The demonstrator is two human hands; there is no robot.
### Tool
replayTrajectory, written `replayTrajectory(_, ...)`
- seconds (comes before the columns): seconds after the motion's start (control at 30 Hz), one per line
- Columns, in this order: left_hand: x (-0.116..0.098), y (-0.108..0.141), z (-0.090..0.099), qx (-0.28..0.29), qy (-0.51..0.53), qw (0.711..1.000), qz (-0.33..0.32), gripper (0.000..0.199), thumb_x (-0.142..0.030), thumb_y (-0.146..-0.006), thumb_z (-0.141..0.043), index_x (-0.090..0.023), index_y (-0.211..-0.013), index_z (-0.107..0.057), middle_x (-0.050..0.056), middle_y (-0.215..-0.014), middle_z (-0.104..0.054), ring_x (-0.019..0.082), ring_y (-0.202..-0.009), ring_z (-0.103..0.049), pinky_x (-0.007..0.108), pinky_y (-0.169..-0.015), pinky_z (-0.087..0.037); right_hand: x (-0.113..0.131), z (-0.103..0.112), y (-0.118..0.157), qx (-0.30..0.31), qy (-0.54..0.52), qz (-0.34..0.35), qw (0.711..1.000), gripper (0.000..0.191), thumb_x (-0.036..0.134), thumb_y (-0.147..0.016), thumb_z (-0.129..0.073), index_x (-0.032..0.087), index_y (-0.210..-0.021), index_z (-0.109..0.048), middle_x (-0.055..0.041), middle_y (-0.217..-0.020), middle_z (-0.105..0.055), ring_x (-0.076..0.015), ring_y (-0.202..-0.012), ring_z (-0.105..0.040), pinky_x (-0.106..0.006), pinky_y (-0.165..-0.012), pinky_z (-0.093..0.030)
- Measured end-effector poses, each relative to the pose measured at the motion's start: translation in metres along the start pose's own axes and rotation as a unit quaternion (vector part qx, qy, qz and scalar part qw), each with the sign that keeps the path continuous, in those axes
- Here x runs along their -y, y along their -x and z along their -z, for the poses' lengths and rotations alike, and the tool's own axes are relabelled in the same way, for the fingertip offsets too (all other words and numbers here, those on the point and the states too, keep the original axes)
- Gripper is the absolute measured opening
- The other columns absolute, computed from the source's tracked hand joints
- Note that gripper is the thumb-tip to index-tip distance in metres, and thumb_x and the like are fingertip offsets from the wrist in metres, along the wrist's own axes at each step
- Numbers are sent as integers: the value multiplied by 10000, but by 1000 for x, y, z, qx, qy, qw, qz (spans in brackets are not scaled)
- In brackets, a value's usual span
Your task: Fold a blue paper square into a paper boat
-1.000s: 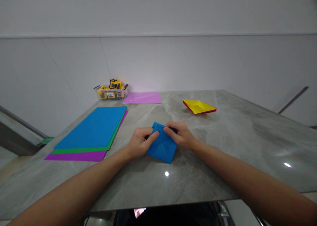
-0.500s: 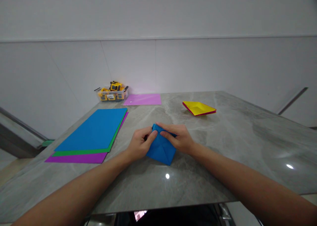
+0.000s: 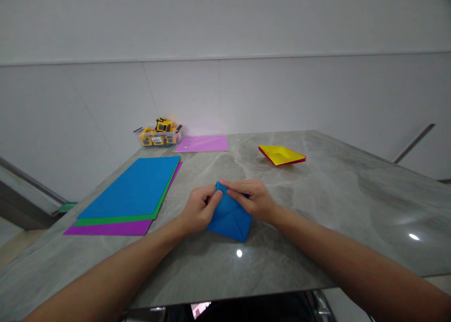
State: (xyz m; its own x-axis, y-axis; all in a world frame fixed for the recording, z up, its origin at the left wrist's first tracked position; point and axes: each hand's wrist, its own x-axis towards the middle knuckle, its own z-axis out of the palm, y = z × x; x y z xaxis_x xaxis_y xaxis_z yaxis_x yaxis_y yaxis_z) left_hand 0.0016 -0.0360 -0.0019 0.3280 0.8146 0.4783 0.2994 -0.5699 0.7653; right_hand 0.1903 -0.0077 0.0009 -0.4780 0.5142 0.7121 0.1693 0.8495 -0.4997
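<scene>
- Blue paper [image 3: 230, 218]: a small folded piece at the near middle of the table [image 3: 282, 261], between your two hands, creases meeting on its upper face, one corner toward you.
- Your left hand [image 3: 198, 210]: grasping the paper's left edge, thumb on top, fingers curled beneath.
- Your right hand [image 3: 254, 200]: grasping the paper's upper right edge, thumb and forefinger reaching to its far tip.
- Table: grey, marbled and glossy; it mirrors two bright light spots, one just on your side of the paper, the other well to your right.
- Stack, to your left: a blue sheet [image 3: 134, 185] on top, a green sheet [image 3: 116, 220] showing along two sides, a purple sheet [image 3: 109, 229] lowest.
- Yellow paper [image 3: 282, 156]: beyond your right hand, folded, with red along its near edges.
- Pink sheet [image 3: 202, 144]: flat at the table's far side, beside the bin.
- Bin [image 3: 158, 139]: clear, at the far left corner, heaped with yellow toys [image 3: 164, 124] above its rim.
- Wall [image 3: 225, 96]: pale and panelled, crossed by one long horizontal seam; a dark strip [image 3: 414, 144] slants at right.
</scene>
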Motion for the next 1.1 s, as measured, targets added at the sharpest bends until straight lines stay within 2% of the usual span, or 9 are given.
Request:
replayTrajectory(0.13, -1, -2, -4, -70, 18, 997, 33, 374, -381, -875, -535, -193, -598, -367, -66, -543, -325, 77, -499, -324, 204, -461, -269, 0, 1, 0, 1, 15, 2, 1000, 321, 203, -917, -553, 228, -1219, -660, -51, -1066, -738, -178, -874, -719, -267, -737, -566)
replayTrajectory(0.23, -1, -6, -7, -99, 105, 983, 112, 271, -429, -849, -588, -206, -804, -441, -85, -540, -416, 78, -462, -369, 180, -427, -292, -1, 2, 0, -22, 48, -18, 998, 307, 210, -921, -539, 222, -1194, -677, -56, -1004, -753, -182, -805, -721, -280, -701, -565)
replayTrajectory(0.33, 0, -7, -9, -27, 165, 972, 164, 329, -496, -862, -558, -207, -991, -467, -70, -579, -507, 93, -442, -443, 185, -397, -356, -3, 4, 1, -44, 68, -47, 996, 296, 228, -921, -539, 235, -1177, -687, -50, -1009, -752, -191, -804, -718, -306, -720, -565)
replayTrajectory(0.47, 1, -1, -10, 53, 155, 970, 180, 370, -533, -907, -463, -222, -1107, -475, -47, -669, -528, 106, -411, -505, 196, -330, -362, -5, 4, 2, -24, 45, -65, 997, 294, 248, -919, -545, 259, -1177, -687, -34, -1019, -751, -187, -805, -715, -307, -716, -562)
replayTrajectory(0.53, 0, 1, -10, 51, 134, 975, 172, 348, -513, -928, -432, -226, -1122, -468, -42, -695, -529, 110, -438, -518, 206, -351, -388, -5, 3, 2, -22, 35, -68, 997, 294, 254, -920, -547, 257, -1177, -688, -30, -964, -760, -180, -755, -711, -293, -667, -555)
replayTrajectory(0.63, -4, 2, -10, 22, 72, 991, 107, 284, -455, -949, -420, -197, -1028, -507, -3, -803, -563, 136, -652, -567, 255, -573, -500, -3, 3, 1, -25, 17, -55, 998, 289, 248, -915, -557, 257, -1170, -694, -35, -961, -760, -188, -775, -716, -292, -669, -555)
replayTrajectory(0.73, -4, 3, -10, 22, 26, 996, 78, 274, -429, -968, -387, -189, -1013, -510, 21, -884, -589, 160, -796, -565, 293, -741, -491, -2, 5, 1, -20, 5, -34, 999, 289, 240, -915, -560, 264, -1170, -693, -38, -1020, -750, -193, -826, -721, -300, -712, -565)
replayTrajectory(1.0, -1, 1, -10, 22, 11, 997, 78, 288, -432, -967, -388, -187, -1046, -519, 23, -881, -612, 169, -772, -567, 282, -696, -458, -1, 6, 1, 1, 55, -11, 998, 311, 251, -930, -525, 262, -1204, -670, -48, -1054, -740, -193, -869, -712, -299, -734, -561)
replayTrajectory(1.1, -3, 0, -8, -5, 24, 998, 61, 323, -400, -942, -465, -198, -1193, -470, -1, -818, -600, 142, -645, -535, 260, -616, -439, 2, 6, 0, -9, 72, -11, 997, 379, 256, -912, -547, 260, -1287, -605, -40, -965, -746, -177, -795, -700, -295, -725, -545)
